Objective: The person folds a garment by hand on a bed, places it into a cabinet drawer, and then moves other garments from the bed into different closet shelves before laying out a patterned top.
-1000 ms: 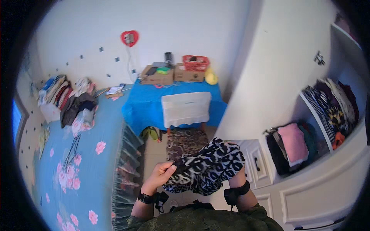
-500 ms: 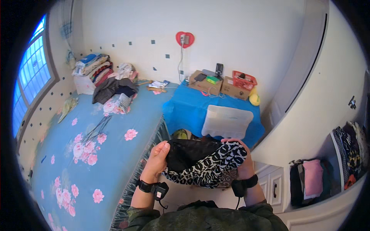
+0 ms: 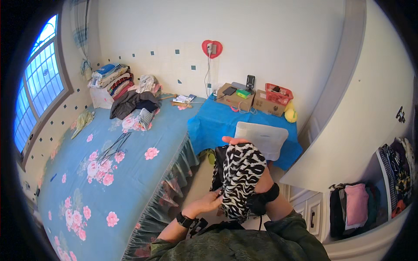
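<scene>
A black-and-white patterned garment (image 3: 244, 169) with a plain black side hangs in front of me, bunched and folded over. My right hand (image 3: 263, 182) supports it from behind. Its fingertips show past the cloth's top edge, while most of the palm is covered. My left hand (image 3: 208, 202) is at the garment's lower left edge, fingers closed against the fabric and partly tucked behind it. Black straps with small devices are on both wrists.
The bed (image 3: 139, 174) with thin dark hangers (image 3: 114, 147) and piled clothes (image 3: 130, 102) is at left. Ahead, a blue-covered table (image 3: 207, 119) bears cardboard boxes (image 3: 270, 104), a red basket (image 3: 278, 93) and a translucent plastic lid (image 3: 263, 139). An open wardrobe (image 3: 339, 191) holds folded clothes at right.
The garment has gone from stretched wide between both hands to bunched upright on my right hand. My left hand has moved down and right, to its lower edge.
</scene>
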Motion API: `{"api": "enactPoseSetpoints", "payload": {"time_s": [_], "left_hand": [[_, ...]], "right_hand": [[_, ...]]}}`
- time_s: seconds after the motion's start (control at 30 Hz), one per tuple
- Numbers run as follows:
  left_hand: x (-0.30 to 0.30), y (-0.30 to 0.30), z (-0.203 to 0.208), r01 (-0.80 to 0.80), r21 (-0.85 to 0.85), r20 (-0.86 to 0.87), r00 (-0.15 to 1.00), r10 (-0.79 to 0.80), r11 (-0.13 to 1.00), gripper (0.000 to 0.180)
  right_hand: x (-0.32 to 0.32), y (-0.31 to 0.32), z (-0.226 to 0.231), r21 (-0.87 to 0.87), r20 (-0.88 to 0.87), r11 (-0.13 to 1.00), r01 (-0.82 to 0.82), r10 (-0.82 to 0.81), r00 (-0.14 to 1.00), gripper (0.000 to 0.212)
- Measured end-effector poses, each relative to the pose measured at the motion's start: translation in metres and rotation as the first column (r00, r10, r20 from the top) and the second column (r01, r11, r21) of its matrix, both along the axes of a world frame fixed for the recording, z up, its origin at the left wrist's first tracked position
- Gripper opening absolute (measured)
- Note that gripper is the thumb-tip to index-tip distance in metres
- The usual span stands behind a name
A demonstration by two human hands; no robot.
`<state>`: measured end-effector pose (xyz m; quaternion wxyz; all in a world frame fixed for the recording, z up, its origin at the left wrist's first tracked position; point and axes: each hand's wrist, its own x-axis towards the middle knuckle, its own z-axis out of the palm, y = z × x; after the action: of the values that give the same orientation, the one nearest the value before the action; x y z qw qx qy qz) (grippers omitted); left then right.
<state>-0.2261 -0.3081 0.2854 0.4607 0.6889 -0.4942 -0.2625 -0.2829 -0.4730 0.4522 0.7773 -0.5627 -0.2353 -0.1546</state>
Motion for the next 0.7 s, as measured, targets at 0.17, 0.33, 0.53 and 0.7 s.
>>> {"api": "enactPoseSetpoints", "payload": {"time_s": [0.17, 0.33, 0.53, 0.7], "left_hand": [[0.020, 0.028, 0.031, -0.283, 0.147, 0.622, 0.772, 0.134, 0.948, 0.034], [0.052, 0.059, 0.073, -0.640, 0.093, 0.815, 0.489, 0.311, 0.763, 0.016], [0.042, 0.043, 0.128, -0.607, -0.278, 0.787, 0.301, 0.539, 0.745, 0.024], [0.027, 0.029, 0.156, -0.465, -0.358, 0.787, 0.317, 0.530, 0.810, 0.026]], "right_hand": [[-0.013, -0.029, 0.005, 0.010, -0.086, 0.998, 0.069, -0.068, 0.994, 0.027], [-0.012, -0.072, -0.037, -0.279, -0.160, 0.905, 0.320, -0.372, 0.914, 0.028], [0.003, -0.122, -0.117, -0.177, -0.216, 0.946, 0.272, -0.307, 0.927, 0.032], [0.001, -0.097, -0.129, -0.579, -0.451, 0.758, 0.302, -0.605, 0.656, 0.054]]}}
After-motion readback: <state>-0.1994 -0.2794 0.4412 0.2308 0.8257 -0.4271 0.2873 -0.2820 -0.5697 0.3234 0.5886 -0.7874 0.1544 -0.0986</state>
